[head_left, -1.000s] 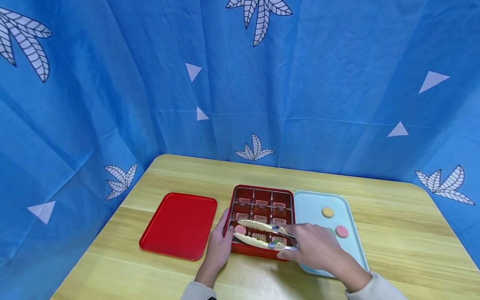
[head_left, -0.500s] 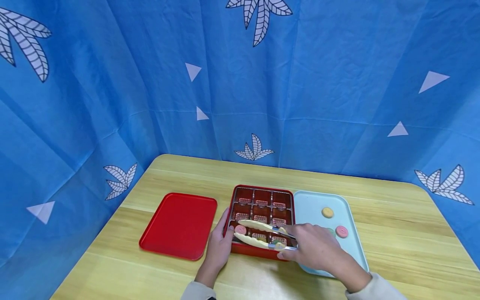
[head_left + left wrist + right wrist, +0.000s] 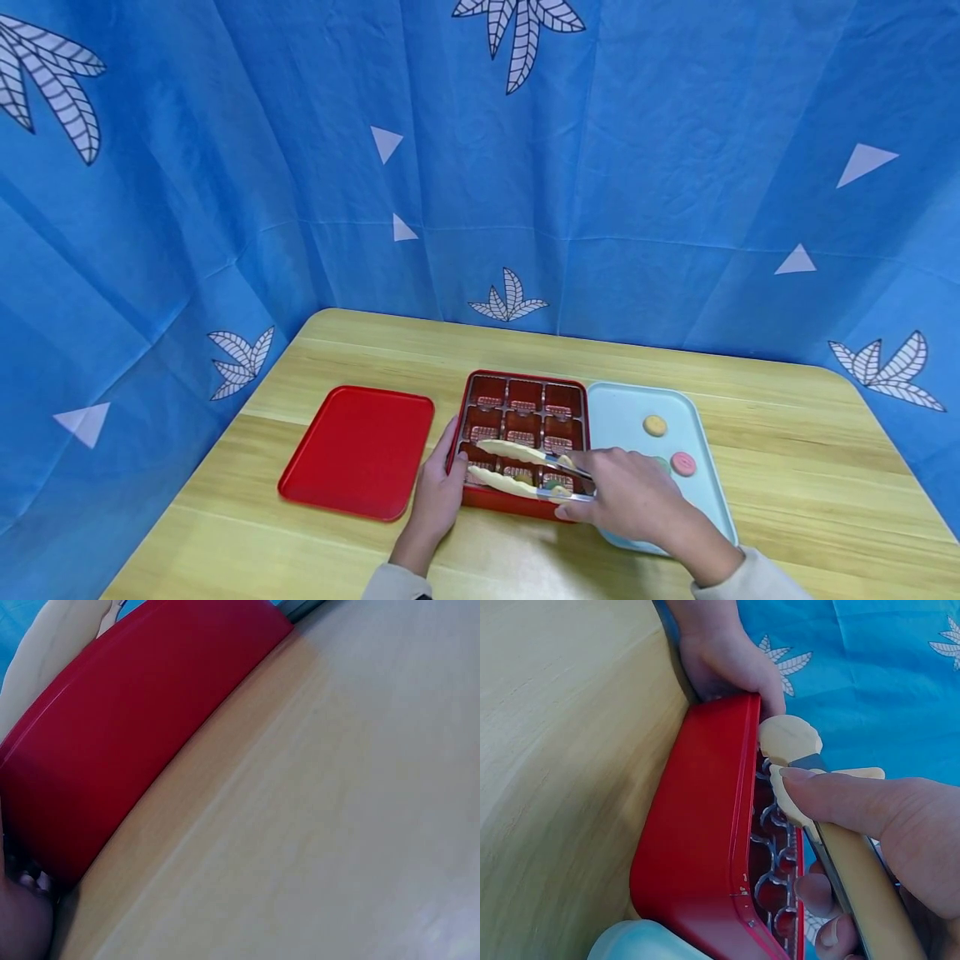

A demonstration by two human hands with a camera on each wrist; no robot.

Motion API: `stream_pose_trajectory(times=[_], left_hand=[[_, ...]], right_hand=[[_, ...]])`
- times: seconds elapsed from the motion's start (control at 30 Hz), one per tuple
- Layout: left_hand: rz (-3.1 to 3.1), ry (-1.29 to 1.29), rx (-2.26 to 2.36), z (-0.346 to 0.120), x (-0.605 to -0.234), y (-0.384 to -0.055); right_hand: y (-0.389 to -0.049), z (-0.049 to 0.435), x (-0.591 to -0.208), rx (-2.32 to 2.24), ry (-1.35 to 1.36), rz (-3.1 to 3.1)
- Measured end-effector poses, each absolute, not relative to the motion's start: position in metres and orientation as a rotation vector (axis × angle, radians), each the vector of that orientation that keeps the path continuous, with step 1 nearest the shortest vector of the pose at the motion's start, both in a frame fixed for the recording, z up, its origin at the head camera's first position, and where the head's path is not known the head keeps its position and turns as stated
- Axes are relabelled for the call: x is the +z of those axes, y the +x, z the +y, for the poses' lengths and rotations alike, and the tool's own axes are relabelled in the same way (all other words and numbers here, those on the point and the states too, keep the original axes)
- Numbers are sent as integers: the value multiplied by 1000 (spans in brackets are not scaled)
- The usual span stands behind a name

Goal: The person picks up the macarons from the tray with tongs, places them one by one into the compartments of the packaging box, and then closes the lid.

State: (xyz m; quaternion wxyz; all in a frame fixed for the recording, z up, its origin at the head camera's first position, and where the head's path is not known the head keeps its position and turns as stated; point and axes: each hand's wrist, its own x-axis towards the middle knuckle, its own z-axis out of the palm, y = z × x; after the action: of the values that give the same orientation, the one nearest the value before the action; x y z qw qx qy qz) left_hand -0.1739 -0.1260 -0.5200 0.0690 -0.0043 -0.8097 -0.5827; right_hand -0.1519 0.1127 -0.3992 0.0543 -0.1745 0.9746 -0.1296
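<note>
My right hand point(image 3: 630, 492) grips a pair of metal tongs with cream scalloped tips point(image 3: 510, 482), held over the front row of a red box point(image 3: 517, 501). The tong arms stand apart, with no biscuit showing between them. A clear insert point(image 3: 522, 421) divides the box into compartments. Behind the lower tong arm, a yellowish biscuit point(image 3: 523, 478) and a green one point(image 3: 553, 484) partly show in the front compartments. The left hand point(image 3: 438, 492) holds the box's left side, thumb at the rim. The right wrist view shows the thumb pressing the tongs point(image 3: 874, 900) from above.
Right of the box lies a light blue tray point(image 3: 618, 408) bearing a yellow biscuit point(image 3: 655, 426), a pink one point(image 3: 683, 463) and a green one point(image 3: 663, 464) partly behind the right hand. A red tray point(image 3: 360, 450) lies to the left. Blue curtain point(image 3: 675, 167) hangs behind the wooden table point(image 3: 810, 467).
A pink biscuit between the tong tips is no longer visible there; the front-left compartment's ribbed floor shows instead. Both hands and the tongs stay in nearly the same place.
</note>
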Motion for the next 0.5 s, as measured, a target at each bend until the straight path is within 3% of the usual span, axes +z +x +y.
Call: stream_pose_trajectory(times=[0.5], left_hand=[[-2421, -13, -1716, -124, -521, -174]], right_hand=[[-150, 118, -402, -422, -527, 2965]])
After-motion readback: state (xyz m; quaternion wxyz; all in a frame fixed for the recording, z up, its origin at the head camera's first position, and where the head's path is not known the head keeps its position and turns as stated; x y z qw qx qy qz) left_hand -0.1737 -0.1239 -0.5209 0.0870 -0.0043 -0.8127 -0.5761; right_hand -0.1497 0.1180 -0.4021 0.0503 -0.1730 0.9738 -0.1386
